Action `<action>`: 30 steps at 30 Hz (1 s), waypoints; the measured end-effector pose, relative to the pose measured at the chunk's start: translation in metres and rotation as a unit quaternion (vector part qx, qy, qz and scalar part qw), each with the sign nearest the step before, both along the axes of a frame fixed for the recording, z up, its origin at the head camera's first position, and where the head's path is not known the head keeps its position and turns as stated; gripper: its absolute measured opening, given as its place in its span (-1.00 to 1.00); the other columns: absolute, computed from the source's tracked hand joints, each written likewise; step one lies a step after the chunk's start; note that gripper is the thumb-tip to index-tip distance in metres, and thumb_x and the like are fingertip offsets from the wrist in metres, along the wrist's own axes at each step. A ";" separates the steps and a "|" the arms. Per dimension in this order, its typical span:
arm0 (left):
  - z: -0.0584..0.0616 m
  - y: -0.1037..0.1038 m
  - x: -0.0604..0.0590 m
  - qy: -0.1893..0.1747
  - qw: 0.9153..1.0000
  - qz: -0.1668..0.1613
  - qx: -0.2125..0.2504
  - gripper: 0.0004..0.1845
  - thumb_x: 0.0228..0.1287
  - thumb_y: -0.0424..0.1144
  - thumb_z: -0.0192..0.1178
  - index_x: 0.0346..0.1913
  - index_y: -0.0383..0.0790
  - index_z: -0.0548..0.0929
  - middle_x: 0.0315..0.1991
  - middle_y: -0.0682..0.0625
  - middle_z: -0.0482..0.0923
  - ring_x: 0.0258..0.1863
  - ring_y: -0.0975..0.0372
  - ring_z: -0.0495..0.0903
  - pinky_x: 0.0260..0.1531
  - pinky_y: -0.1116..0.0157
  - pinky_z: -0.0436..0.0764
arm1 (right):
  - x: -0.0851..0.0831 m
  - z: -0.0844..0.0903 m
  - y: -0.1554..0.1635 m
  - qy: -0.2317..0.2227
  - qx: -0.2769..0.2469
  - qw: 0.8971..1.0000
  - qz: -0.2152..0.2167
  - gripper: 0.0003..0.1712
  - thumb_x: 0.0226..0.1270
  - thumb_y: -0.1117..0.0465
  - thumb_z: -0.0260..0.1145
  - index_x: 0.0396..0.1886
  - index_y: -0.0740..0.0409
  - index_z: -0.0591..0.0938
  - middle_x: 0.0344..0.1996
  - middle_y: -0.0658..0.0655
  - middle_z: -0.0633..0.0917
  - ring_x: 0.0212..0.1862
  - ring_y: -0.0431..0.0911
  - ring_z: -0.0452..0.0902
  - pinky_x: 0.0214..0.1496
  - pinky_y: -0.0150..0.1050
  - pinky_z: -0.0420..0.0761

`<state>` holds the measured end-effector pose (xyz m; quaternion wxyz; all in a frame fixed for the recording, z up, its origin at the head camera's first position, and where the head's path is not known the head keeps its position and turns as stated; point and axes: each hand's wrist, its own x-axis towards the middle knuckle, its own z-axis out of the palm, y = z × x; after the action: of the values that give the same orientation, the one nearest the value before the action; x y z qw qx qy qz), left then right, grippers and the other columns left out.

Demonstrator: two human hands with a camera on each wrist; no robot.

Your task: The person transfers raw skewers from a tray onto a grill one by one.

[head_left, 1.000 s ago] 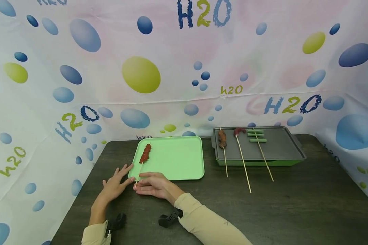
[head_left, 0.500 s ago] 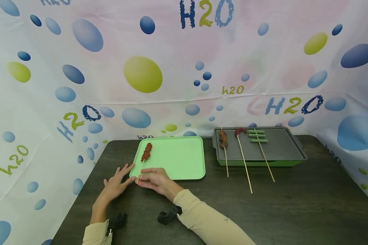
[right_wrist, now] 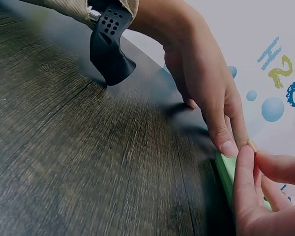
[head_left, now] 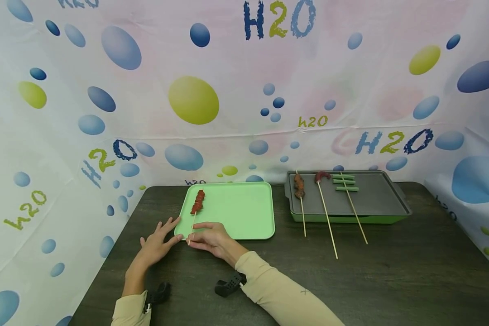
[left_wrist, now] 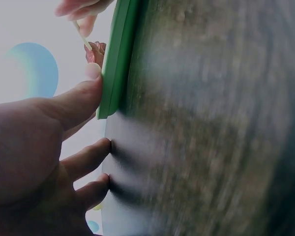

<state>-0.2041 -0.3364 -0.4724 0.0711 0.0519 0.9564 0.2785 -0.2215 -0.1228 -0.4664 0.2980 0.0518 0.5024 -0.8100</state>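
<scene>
A skewer of red pieces (head_left: 198, 202) lies near the left side of a light green tray (head_left: 240, 210). My right hand (head_left: 218, 240) pinches the skewer's bare stick between thumb and fingers at the tray's front edge. In the right wrist view, the stick's tip (right_wrist: 251, 145) pokes out above the right hand's fingers (right_wrist: 244, 182). My left hand (head_left: 155, 246) rests at the tray's front left corner with its fingers spread. The left wrist view has the left thumb (left_wrist: 86, 93) against the tray's rim (left_wrist: 119, 59), while other fingertips touch the table.
To the right stands a grey grill pan (head_left: 371, 194) with a green base. Across it lie a brown meat skewer (head_left: 299, 185), a dark red curled skewer (head_left: 322, 176) and a green-stick skewer (head_left: 345, 182). Their handles jut over the dark wood table (head_left: 391, 271).
My right hand has closed in on the stick and shifted its lower end slightly right and away from me over the tray edge. The left hand stays at the corner. The head view has shifted slightly.
</scene>
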 end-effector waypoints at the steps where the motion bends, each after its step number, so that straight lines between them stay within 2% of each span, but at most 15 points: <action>1: 0.000 0.000 0.000 0.001 1.000 0.000 -0.001 -0.24 0.54 0.10 0.13 0.62 -0.16 0.19 0.59 -0.36 -0.01 0.54 -0.41 -0.19 0.11 -0.66 -0.36 | 0.001 0.000 0.001 0.003 -0.001 1.000 0.000 -0.52 0.36 0.56 0.32 0.27 0.44 0.57 -0.07 0.44 0.74 -0.09 0.10 0.78 -0.01 -0.12 0.73; 8: 0.000 -0.002 0.001 -0.004 1.000 0.000 0.003 -0.25 0.55 0.08 0.12 0.62 -0.15 0.19 0.60 -0.35 -0.01 0.55 -0.40 -0.21 0.12 -0.65 -0.40 | 0.009 0.000 0.009 0.038 0.001 0.999 0.013 -0.50 0.35 0.54 0.32 0.29 0.43 0.56 -0.09 0.44 0.74 -0.11 0.08 0.78 -0.01 -0.11 0.73; 12: 0.001 -0.001 -0.001 0.000 1.000 -0.003 -0.001 -0.25 0.55 0.09 0.12 0.62 -0.16 0.20 0.59 -0.35 0.00 0.54 -0.40 -0.19 0.12 -0.66 -0.37 | 0.014 0.000 0.015 0.064 0.008 0.998 0.014 -0.50 0.34 0.53 0.33 0.28 0.42 0.57 -0.08 0.46 0.74 -0.17 0.03 0.79 -0.04 -0.12 0.74; 17: 0.001 0.001 -0.002 0.000 1.000 -0.004 -0.009 -0.24 0.54 0.10 0.13 0.61 -0.16 0.21 0.59 -0.36 0.01 0.54 -0.41 -0.16 0.12 -0.67 -0.32 | 0.021 0.001 0.026 0.076 0.015 0.997 0.018 -0.49 0.34 0.52 0.33 0.29 0.40 0.57 -0.02 0.47 0.72 -0.13 0.06 0.79 -0.05 -0.13 0.75; 26: 0.001 0.001 -0.001 -0.001 1.000 -0.002 -0.015 -0.23 0.53 0.11 0.13 0.62 -0.17 0.20 0.58 -0.35 0.02 0.54 -0.41 -0.15 0.12 -0.67 -0.30 | 0.033 0.015 0.051 0.096 0.005 0.995 0.017 -0.52 0.35 0.51 0.34 0.27 0.38 0.59 -0.03 0.46 0.73 -0.13 0.04 0.79 -0.06 -0.13 0.75; 30: 0.001 0.001 0.000 0.001 1.000 -0.001 -0.020 -0.23 0.53 0.11 0.14 0.62 -0.17 0.20 0.59 -0.35 0.02 0.54 -0.41 -0.15 0.12 -0.67 -0.29 | 0.038 0.021 0.064 0.102 -0.006 0.995 0.020 -0.56 0.35 0.51 0.35 0.23 0.36 0.62 -0.11 0.38 0.76 -0.16 0.00 0.79 -0.05 -0.13 0.74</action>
<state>-0.2043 -0.3352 -0.4714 0.0715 0.0522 0.9617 0.2595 -0.1839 -0.0590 -0.4453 0.2612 -0.0428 0.5263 -0.8080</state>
